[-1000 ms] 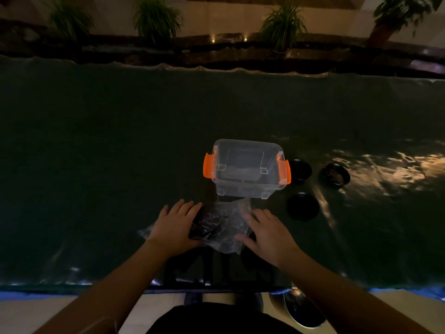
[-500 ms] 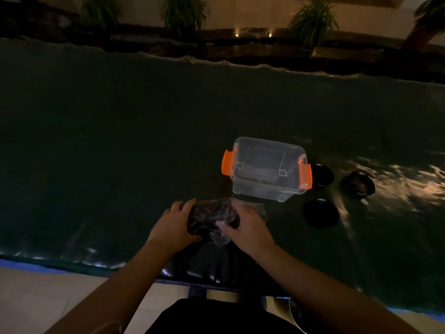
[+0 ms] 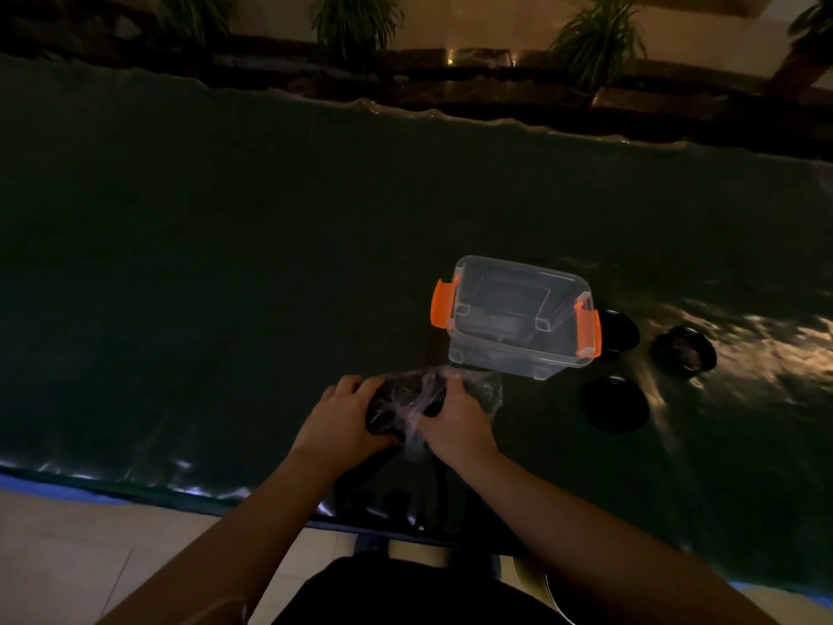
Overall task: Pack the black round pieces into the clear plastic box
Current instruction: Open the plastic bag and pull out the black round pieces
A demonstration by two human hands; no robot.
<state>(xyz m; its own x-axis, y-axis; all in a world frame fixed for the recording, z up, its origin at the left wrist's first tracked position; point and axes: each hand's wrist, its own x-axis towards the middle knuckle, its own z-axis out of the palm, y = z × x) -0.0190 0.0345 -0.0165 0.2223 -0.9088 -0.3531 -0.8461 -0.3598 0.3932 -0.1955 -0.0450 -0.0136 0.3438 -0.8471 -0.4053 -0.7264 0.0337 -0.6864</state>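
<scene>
A dim scene is seen from above, over a wide table covered with a dark green glossy sheet (image 3: 225, 272). Near the front edge, a crumpled clear plastic bag holding a dark round piece (image 3: 405, 399) is gripped from both sides. The left hand (image 3: 342, 419) is curled around the bag's left side, fingers bent over the top. The right hand (image 3: 453, 421) is closed on the bag's right side, with thin plastic pinched between thumb and fingers.

Just beyond the bag, nearly touching it, a clear rectangular plastic box with orange side latches (image 3: 518, 315) is set on the sheet. It is open at the top; whether anything lies inside cannot be told.

To the right of the box, three black round pieces are laid on the sheet. One black round piece (image 3: 620, 333) is just beside the right latch, partly hidden by it. A second black ring-shaped piece (image 3: 685, 351) is farther right. A third flat black disc (image 3: 615, 403) is nearer the front.

Leafy potted plants (image 3: 356, 15) are lined up behind the table.
</scene>
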